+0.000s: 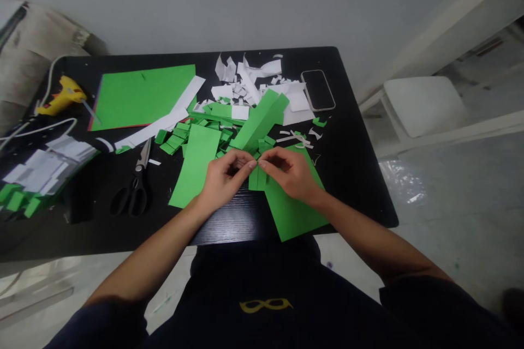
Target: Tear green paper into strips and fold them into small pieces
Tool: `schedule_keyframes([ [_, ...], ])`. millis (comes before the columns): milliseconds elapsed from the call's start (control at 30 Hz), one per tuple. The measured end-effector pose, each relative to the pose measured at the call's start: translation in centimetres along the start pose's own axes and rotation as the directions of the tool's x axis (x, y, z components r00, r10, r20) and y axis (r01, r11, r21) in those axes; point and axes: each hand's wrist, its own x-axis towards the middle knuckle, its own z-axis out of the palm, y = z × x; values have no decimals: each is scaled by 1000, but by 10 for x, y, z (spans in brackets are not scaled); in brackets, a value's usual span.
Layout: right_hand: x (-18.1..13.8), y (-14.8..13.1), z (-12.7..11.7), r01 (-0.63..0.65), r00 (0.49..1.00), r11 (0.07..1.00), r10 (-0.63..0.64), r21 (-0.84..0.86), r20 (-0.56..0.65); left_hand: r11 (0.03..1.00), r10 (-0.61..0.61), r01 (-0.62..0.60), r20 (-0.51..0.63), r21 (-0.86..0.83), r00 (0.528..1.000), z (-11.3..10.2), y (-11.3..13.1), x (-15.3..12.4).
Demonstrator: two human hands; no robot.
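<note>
My left hand point(226, 176) and my right hand point(286, 172) meet over the near middle of the black table point(356, 174). Both pinch a small folded green paper piece point(257, 175) between thumbs and fingertips. Under my right hand lies a larger green sheet point(292, 212) that overhangs the near edge. A green paper strip point(196, 164) lies just left of my left hand. Beyond the hands sits a pile of small green pieces point(180, 137) and longer green strips point(258, 120).
Black-handled scissors point(135, 185) lie left of the hands. A large green sheet point(141, 95), white paper scraps point(249, 84), a phone point(318, 90) and a yellow glue gun point(63, 94) lie further back. More cut pieces sit at far left point(35, 177). A white chair point(421, 106) stands on the right.
</note>
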Motion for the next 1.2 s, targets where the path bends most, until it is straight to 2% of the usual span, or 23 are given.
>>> schedule_keyframes([
  [267, 3, 1, 0, -39, 998, 996, 42, 74, -36, 999, -34, 34, -1, -17, 999, 0, -5, -1],
  [467, 2, 0, -1, -35, 999, 999, 36, 38, -19, 999, -39, 38, -20, -23, 999, 0, -4, -1],
  [1000, 2, 0, -1, 3, 1000, 1000, -3, 2, 18, 1000, 9, -9, 62, -3, 998, -1, -1, -1],
  [1200, 1, -2, -1, -1, 1000, 1000, 1, 15, -16, 1000, -14, 14, 50, -14, 999, 2, -4, -3],
])
